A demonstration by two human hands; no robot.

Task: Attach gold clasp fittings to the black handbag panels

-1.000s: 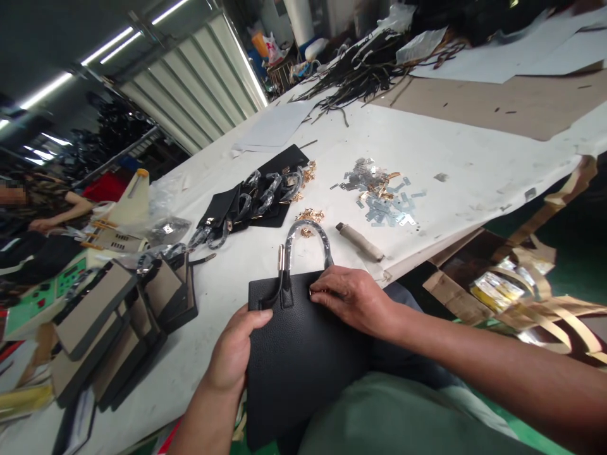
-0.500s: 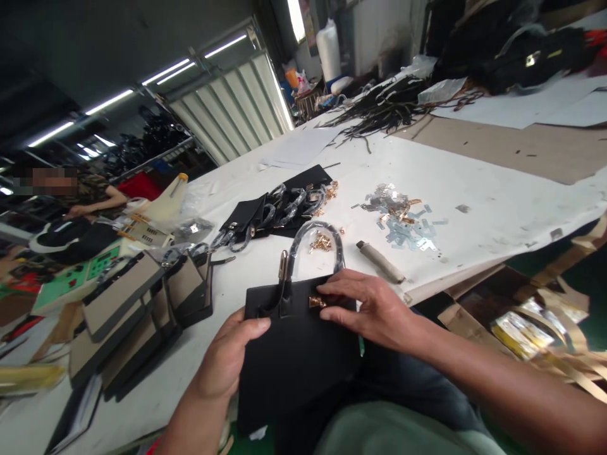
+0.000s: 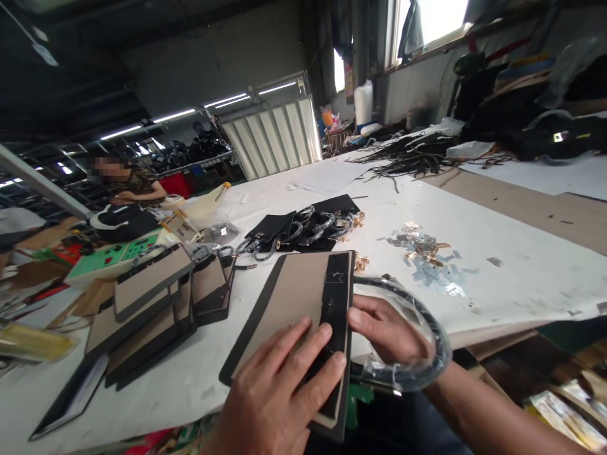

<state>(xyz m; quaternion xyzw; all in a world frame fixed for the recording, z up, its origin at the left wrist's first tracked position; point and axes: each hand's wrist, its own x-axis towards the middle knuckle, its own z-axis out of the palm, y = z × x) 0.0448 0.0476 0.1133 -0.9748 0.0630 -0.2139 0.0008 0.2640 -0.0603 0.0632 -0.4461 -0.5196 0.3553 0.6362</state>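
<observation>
A black bag panel (image 3: 289, 291) is turned with its brown backing and black strip facing up, tilted above the table's front edge. My left hand (image 3: 284, 385) lies across the backing with its fingers stretched out and apart, fingertips on the black strip. At the right edge my right hand (image 3: 389, 325) grips the panel, thumb on the rim and the other fingers partly hidden behind it. A plastic-wrapped handle (image 3: 441, 341) loops out from that edge around my right hand and wrist. The gold fitting is out of sight on the underside.
Brown-backed panels (image 3: 147, 303) are stacked at the left. Black panels with wrapped handles (image 3: 303, 227) lie beyond mine, beside small gold fittings (image 3: 361, 262). Flat metal plates (image 3: 431, 259) are scattered to the right. Another person (image 3: 137, 183) sits at the far left.
The panel has been flipped from its black face to its brown backing, and its handle now points right. My left hand moved from the left edge onto the backing.
</observation>
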